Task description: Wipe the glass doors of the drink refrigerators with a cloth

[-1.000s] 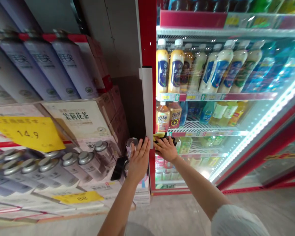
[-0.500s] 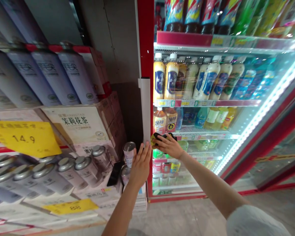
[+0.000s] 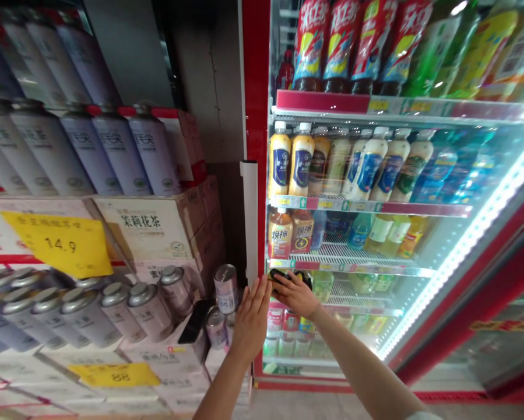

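Note:
My right hand [image 3: 297, 294] lies over a dark cloth [image 3: 306, 279] with some yellow on it. It presses the cloth to the glass door [image 3: 353, 233] near its left edge, just under the shelf with the orange-labelled bottles [image 3: 281, 234]. Part of the cloth is hidden under the fingers. My left hand [image 3: 250, 321] is flat with fingers stretched out, against the red door frame [image 3: 258, 341] below the white handle strip [image 3: 251, 221]. Its fingertips come close to those of my right hand. Small cans [image 3: 225, 287] stand just left of it.
Several drink bottles [image 3: 373, 163] fill the cooler shelves behind the glass. On the left, tall lilac cans [image 3: 154, 154] and cartons [image 3: 143, 227] are stacked, with yellow price signs [image 3: 58, 242]. A black phone [image 3: 196, 322] lies on a carton beside the small cans.
The view has tilted up, so shelves and cans sit lower in it. My right hand has slid the cloth slightly down the glass. My left hand stays by the frame.

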Tool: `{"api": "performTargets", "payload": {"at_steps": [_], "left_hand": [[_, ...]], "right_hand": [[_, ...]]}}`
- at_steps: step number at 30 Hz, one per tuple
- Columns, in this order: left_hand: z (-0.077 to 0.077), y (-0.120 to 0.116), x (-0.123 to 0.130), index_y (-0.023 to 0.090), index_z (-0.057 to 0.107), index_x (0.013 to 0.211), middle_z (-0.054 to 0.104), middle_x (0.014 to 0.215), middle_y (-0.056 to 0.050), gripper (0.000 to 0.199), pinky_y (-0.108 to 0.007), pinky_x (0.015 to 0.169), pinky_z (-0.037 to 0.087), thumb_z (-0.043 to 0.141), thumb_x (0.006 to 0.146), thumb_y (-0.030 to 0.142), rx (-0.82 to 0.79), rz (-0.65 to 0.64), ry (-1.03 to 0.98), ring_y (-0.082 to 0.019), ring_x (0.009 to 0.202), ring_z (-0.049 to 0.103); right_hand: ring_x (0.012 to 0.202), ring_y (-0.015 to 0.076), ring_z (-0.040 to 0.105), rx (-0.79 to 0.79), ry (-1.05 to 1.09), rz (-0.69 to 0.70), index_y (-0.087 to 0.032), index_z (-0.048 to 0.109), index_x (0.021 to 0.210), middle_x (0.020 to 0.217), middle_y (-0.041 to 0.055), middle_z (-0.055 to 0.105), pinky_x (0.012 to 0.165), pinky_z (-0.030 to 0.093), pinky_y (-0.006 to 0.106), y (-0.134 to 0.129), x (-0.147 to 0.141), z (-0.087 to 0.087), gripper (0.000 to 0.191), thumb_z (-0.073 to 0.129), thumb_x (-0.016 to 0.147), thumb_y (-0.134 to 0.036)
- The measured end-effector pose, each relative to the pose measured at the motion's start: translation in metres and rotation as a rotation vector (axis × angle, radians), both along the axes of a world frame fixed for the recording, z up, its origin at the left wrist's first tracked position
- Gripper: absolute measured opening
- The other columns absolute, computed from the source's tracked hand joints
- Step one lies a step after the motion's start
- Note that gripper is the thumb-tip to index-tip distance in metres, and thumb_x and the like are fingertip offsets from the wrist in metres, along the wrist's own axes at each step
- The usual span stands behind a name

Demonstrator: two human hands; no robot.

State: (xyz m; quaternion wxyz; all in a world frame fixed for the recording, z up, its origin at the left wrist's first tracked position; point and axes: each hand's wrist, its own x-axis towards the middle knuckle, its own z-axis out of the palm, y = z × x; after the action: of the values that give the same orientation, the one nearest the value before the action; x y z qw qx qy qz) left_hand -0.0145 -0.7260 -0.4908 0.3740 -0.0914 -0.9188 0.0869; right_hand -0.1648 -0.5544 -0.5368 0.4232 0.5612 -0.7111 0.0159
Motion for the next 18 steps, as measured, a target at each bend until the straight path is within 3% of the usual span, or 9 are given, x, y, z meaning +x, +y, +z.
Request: {"api": "performTargets", "payload": {"at_steps": [2,4,7,9,11,13,15,18], "left_hand": [[-0.003,0.008,-0.003,0.015,0.011,0.164,0.031,0.167,-0.010,0.078,-0.043,0.124,0.037,0.036,0.092,0.000,0.018,0.008,-0.011,-0.023,0.157,0.021],[-0.009,0.015,-0.005,0.017,0.010,0.164,0.031,0.167,-0.009,0.080,-0.042,0.123,0.037,0.036,0.091,-0.002,0.039,0.009,-0.021,-0.023,0.157,0.022],[-0.023,0.026,-0.008,0.019,0.011,0.164,0.033,0.166,-0.008,0.083,-0.044,0.124,0.036,0.036,0.088,-0.004,0.072,0.019,-0.040,-0.023,0.156,0.024],[-0.033,0.032,-0.011,0.021,0.011,0.164,0.034,0.166,-0.009,0.084,-0.048,0.124,0.035,0.037,0.088,-0.003,0.101,0.040,-0.052,-0.024,0.156,0.025],[-0.042,0.038,-0.014,0.022,0.010,0.164,0.032,0.166,-0.010,0.084,-0.050,0.124,0.036,0.038,0.089,-0.003,0.123,0.061,-0.064,-0.025,0.155,0.027],[-0.046,0.045,-0.020,0.022,0.008,0.164,0.030,0.167,-0.011,0.084,-0.049,0.122,0.038,0.037,0.089,-0.004,0.129,0.074,-0.079,-0.026,0.155,0.027],[-0.047,0.053,-0.026,0.021,0.007,0.164,0.028,0.167,-0.012,0.084,-0.050,0.121,0.040,0.036,0.089,-0.004,0.130,0.086,-0.089,-0.027,0.156,0.024],[-0.046,0.065,-0.036,0.019,0.007,0.164,0.026,0.168,-0.014,0.082,-0.052,0.121,0.039,0.038,0.091,-0.001,0.148,0.103,-0.097,-0.029,0.157,0.018]], "right_hand": [[0.147,0.0204,0.043,-0.043,-0.017,-0.015,-0.036,0.064,0.136,0.153,-0.0011,0.056,0.129,0.020,0.049,0.012,-0.007,0.021,0.037,0.063,0.099,-0.028],[0.148,0.0232,0.041,-0.168,-0.062,-0.117,-0.038,0.060,0.140,0.154,-0.0013,0.055,0.129,0.015,0.052,0.035,-0.007,0.025,0.044,0.061,0.099,-0.025],[0.145,0.0276,0.044,-0.326,-0.126,-0.270,-0.038,0.060,0.142,0.150,0.0016,0.059,0.130,0.010,0.055,0.070,0.000,-0.006,0.049,0.059,0.096,-0.021],[0.143,0.0268,0.047,-0.290,-0.117,-0.255,-0.037,0.063,0.139,0.147,0.0009,0.062,0.131,0.009,0.053,0.080,0.005,-0.031,0.046,0.058,0.096,-0.021],[0.142,0.0237,0.049,-0.185,-0.083,-0.172,-0.037,0.066,0.134,0.148,-0.0027,0.061,0.131,0.007,0.050,0.080,0.006,-0.041,0.040,0.058,0.098,-0.023],[0.143,0.0207,0.047,-0.101,-0.052,-0.082,-0.036,0.068,0.130,0.151,-0.0061,0.057,0.132,0.006,0.047,0.077,0.001,-0.032,0.033,0.058,0.100,-0.027],[0.146,0.0195,0.043,-0.089,-0.044,-0.048,-0.037,0.067,0.131,0.154,-0.0075,0.054,0.132,0.005,0.046,0.079,-0.007,-0.010,0.033,0.058,0.101,-0.029],[0.148,0.0218,0.041,-0.189,-0.113,-0.152,-0.040,0.060,0.141,0.155,-0.0056,0.053,0.131,0.007,0.048,0.100,-0.015,0.009,0.042,0.056,0.101,-0.027]]}}
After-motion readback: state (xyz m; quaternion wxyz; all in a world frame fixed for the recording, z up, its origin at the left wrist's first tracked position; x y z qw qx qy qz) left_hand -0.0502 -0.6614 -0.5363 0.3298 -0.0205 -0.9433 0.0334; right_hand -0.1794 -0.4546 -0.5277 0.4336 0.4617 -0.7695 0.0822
